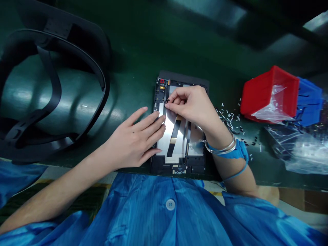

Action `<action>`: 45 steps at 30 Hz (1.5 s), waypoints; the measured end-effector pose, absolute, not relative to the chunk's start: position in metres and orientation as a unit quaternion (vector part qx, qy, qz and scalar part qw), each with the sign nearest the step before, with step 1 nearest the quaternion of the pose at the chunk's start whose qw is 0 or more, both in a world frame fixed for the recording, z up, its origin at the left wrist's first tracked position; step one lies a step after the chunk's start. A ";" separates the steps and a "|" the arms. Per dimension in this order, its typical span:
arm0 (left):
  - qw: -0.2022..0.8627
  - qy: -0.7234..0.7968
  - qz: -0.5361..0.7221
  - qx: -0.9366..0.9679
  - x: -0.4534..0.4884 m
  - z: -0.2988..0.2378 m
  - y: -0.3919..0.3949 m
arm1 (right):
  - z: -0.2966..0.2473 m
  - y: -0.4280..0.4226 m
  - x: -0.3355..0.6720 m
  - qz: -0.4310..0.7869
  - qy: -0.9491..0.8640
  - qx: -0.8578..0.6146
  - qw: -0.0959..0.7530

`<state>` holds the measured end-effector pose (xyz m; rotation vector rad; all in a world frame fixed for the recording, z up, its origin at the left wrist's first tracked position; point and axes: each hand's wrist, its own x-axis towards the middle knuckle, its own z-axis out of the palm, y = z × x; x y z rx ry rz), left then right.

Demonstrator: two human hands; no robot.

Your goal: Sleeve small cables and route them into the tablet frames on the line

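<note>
An opened tablet [198, 147] lies on the green table in front of me, its silver inner plate and dark flex cables [174, 133] exposed. My left hand [135, 136] is open, fingers spread, with the fingertips on the tablet's left edge. Above the tablet's upper left part, my right hand [191, 102] pinches a tiny black piece [168, 101] between thumb and forefinger. What exactly that piece is cannot be made out. A blue wrist band [237, 150] and silver bangles [222, 149] circle my right wrist.
On the right stand a red bin [258, 90] with clear plastic in it and a blue bin [310, 100]. Clear plastic bags [304, 150] lie in front of them. Small white and black bits [230, 116] are scattered beside my right forearm. A large black strapped frame [102, 92] occupies the left.
</note>
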<state>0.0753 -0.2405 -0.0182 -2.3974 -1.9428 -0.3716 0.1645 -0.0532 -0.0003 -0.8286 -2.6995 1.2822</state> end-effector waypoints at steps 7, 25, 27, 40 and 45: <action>0.016 -0.620 -0.151 -0.770 0.075 -0.018 -0.237 | 0.002 -0.057 0.168 0.342 -0.893 -0.286 0.061; -0.059 -0.817 -0.362 -0.445 0.118 -0.031 -0.283 | -0.003 -0.091 0.323 0.115 -0.919 -0.358 0.115; -0.096 -0.815 -0.358 -0.444 0.142 -0.038 -0.287 | -0.017 -0.099 0.326 0.146 -0.916 -0.368 0.068; -0.344 -0.676 -0.637 -0.136 0.106 -0.004 -0.224 | -0.021 -0.109 0.327 0.529 -0.733 -0.321 0.282; -0.303 -0.671 -0.614 -0.286 0.040 -0.013 -0.116 | -0.029 -0.117 0.354 0.313 -0.803 -0.321 0.393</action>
